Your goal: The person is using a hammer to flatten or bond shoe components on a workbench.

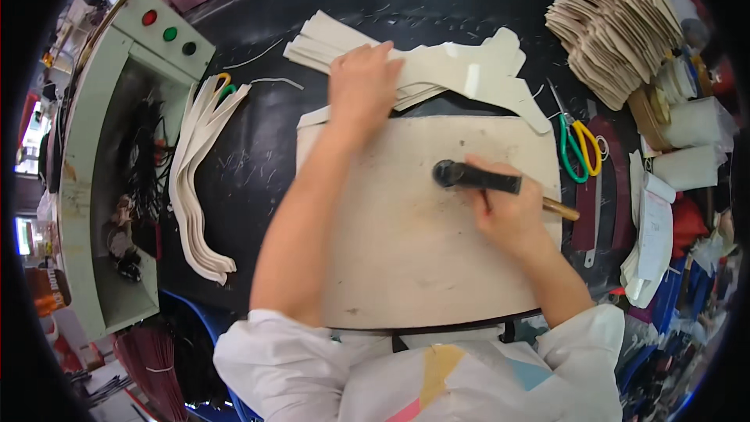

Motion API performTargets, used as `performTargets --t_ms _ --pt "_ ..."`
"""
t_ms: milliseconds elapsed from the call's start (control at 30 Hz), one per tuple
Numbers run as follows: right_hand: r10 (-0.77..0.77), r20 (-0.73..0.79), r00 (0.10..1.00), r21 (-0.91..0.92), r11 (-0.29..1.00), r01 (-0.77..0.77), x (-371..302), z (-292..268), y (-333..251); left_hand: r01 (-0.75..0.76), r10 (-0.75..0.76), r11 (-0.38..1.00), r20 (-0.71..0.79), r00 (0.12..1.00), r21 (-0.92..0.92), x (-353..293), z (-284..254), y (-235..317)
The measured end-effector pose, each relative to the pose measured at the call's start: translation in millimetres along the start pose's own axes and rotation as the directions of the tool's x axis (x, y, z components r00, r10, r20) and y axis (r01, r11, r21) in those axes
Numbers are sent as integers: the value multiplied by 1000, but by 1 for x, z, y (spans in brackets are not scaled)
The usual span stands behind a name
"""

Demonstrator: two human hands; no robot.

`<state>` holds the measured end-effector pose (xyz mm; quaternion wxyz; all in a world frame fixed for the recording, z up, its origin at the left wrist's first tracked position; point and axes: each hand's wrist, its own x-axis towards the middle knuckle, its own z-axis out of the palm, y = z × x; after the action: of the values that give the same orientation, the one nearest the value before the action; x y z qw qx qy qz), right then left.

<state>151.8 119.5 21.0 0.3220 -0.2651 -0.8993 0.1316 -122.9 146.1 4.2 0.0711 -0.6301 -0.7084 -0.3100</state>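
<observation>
My right hand (512,215) is closed around a hammer (488,180) with a black head and a wooden handle. It is over a pale, worn board (406,258) in front of me. My left hand (363,86) reaches past the board's far edge, its fingers bent over a fanned pile of cream cut pieces (328,39). Under that hand the grip is partly hidden. Right of it, more wavy-edged cream pieces (469,70) lie partly overlapping, up to the board's far right corner.
Green-and-yellow-handled scissors (578,148) and a metal ruler (598,227) lie right of the board. A tall stack of cream pieces (613,27) stands far right. Long cream strips (191,195) lie left, beside a grey-green machine box (86,187) with buttons.
</observation>
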Motion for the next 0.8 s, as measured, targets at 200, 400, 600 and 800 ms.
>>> performTargets --t_ms 200,400,600,800 --pt "68 -86 994 -4 998 -69 -25 -42 13 -93 97 995 -121 988 39 16 38 33" --pt "401 -245 883 -192 872 -450 -69 -109 50 -410 364 899 -256 895 -156 -2 -122 145" --pt "315 -397 862 -449 753 -482 -86 -158 84 241 167 689 474 865 -683 -31 -185 140" --pt "268 -268 925 6 961 -276 -25 -139 47 477 -140 743 588 797 -469 -94 -33 134"
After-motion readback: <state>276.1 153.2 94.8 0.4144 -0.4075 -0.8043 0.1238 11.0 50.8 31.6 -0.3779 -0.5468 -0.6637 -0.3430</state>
